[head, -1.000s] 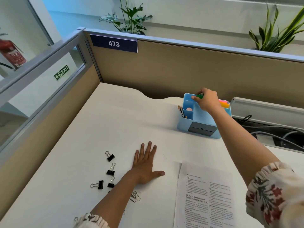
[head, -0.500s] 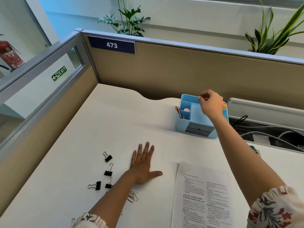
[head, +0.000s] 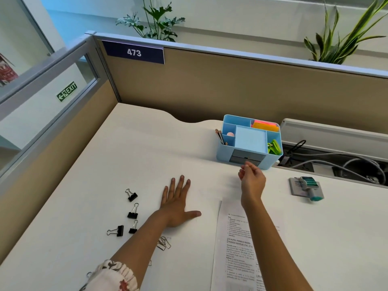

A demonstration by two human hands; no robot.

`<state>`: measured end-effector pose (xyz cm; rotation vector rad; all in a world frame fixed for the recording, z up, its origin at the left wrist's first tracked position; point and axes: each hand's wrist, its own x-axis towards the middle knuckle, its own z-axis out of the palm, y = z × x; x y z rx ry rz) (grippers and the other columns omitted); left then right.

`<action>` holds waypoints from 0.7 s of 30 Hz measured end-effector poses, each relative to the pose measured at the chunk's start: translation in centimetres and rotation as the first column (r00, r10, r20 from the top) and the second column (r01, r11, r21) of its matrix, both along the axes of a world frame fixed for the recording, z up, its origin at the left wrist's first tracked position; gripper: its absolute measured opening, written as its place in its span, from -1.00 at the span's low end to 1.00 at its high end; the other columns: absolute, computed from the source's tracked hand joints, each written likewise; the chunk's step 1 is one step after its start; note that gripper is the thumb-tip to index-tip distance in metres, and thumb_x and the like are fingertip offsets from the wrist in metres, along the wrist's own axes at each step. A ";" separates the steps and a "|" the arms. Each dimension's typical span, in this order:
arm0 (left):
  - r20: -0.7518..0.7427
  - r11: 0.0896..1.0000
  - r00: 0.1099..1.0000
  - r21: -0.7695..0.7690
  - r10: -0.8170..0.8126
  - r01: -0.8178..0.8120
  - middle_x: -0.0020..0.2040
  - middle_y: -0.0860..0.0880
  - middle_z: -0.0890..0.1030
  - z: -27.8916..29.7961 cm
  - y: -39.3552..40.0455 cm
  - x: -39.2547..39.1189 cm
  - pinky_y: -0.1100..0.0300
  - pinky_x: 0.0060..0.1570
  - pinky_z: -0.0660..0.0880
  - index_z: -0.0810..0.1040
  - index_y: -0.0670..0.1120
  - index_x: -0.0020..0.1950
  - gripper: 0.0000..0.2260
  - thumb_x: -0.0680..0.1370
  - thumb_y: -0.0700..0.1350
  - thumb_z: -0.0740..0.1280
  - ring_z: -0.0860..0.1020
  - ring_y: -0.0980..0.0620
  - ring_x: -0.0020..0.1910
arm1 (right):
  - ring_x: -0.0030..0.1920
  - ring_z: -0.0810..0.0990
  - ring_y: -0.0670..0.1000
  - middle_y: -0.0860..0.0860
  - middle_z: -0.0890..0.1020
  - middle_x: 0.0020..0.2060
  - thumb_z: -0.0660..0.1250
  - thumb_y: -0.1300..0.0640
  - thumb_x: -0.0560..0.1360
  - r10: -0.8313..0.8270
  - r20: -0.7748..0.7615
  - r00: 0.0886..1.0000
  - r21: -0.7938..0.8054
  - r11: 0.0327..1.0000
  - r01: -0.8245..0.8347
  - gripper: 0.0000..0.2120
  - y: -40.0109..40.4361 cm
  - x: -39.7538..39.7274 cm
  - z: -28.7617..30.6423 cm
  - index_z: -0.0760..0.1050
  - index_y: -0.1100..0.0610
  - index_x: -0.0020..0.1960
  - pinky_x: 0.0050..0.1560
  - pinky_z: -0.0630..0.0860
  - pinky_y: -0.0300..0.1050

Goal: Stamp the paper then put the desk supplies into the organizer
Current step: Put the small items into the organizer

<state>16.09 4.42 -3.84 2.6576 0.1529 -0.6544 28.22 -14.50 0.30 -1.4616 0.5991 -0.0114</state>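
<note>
A light blue organizer [head: 223, 153] stands at the back of the white desk. It holds orange and pink sticky notes [head: 265, 125], a green item [head: 274, 147] in its right slot and pencils [head: 220, 136] at its left. My right hand [head: 251, 181] hovers just in front of the organizer, fingers loosely curled and holding nothing. My left hand [head: 177, 202] lies flat on the desk. Several black binder clips [head: 132, 214] lie left of it, and paper clips [head: 164, 243] sit by my left forearm. The printed paper [head: 233, 244] lies under my right forearm. A teal stamp [head: 310, 186] rests on its pad at the right.
Tan partition walls [head: 210, 91] close the desk at the back and left. A cable tray [head: 336, 162] with grey cables runs behind the stamp at the right. Plants stand beyond the partition.
My right hand has left the organizer's back compartment and drawn back toward me, now empty in front of the organizer. The green item now sits in the organizer's right slot. My left hand stayed flat.
</note>
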 end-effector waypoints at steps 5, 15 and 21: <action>0.009 1.000 1.000 -0.010 0.006 -0.006 0.47 0.08 -0.50 -0.2 0.1 0.0 -0.02 0.45 -0.40 -0.38 0.06 0.53 -0.05 0.47 0.38 0.21 -0.52 0.00 0.43 | 0.14 0.53 0.04 0.07 0.55 0.15 0.20 0.24 0.63 0.005 -0.143 0.990 0.257 0.966 0.032 -0.72 1.0 1.0 0.1 0.46 0.15 0.31 0.15 0.51 -0.15; 0.019 1.000 1.000 -0.023 0.007 -0.007 0.46 0.09 -0.51 -0.4 0.2 -0.1 -0.02 0.44 -0.42 -0.39 0.07 0.52 -0.05 0.46 0.38 0.21 -0.53 0.00 0.42 | 0.01 0.51 -0.08 0.01 0.54 0.20 0.20 0.24 0.63 -0.008 -0.168 0.986 0.604 0.789 0.109 -0.63 1.4 1.6 0.9 0.38 0.05 0.42 -0.10 0.47 -0.24; 0.016 1.000 1.000 -0.014 0.003 -0.003 0.47 0.08 -0.51 -0.3 0.2 0.0 -0.01 0.43 -0.43 -0.40 0.06 0.52 -0.05 0.47 0.37 0.21 -0.53 -0.01 0.42 | -0.06 0.50 -0.08 0.01 0.55 0.07 0.23 0.25 0.61 -0.021 -0.202 0.979 0.696 0.700 0.159 -0.70 1.1 0.9 1.0 0.44 0.07 0.32 -0.11 0.47 -0.24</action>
